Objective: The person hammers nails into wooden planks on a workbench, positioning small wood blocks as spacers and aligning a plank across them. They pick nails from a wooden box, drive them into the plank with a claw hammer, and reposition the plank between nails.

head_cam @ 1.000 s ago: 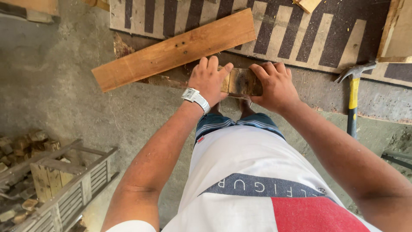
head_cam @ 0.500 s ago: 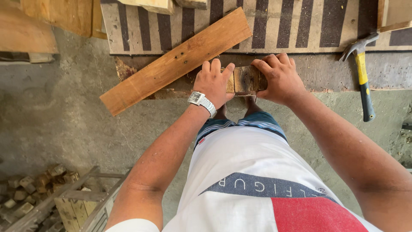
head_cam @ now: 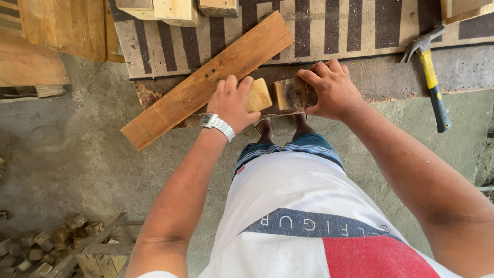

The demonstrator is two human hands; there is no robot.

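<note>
My left hand (head_cam: 230,103), with a silver watch on the wrist, grips a pale wooden block (head_cam: 258,94). My right hand (head_cam: 332,88) grips a darker wooden block (head_cam: 289,93). The two blocks are held side by side just apart, above my feet at the edge of a striped board (head_cam: 329,31). A long brown plank (head_cam: 206,80) lies slantwise under and behind my left hand.
A hammer with a yellow and black handle (head_cam: 431,77) lies on the board to the right. Pale wood blocks (head_cam: 175,10) sit at the top. More boards (head_cam: 56,36) lie at top left. A crate with wood scraps (head_cam: 56,247) stands at lower left on the concrete floor.
The two blocks, held together before, are now separated, one in each hand. The view has shifted so the hammer and plank sit lower in the picture.
</note>
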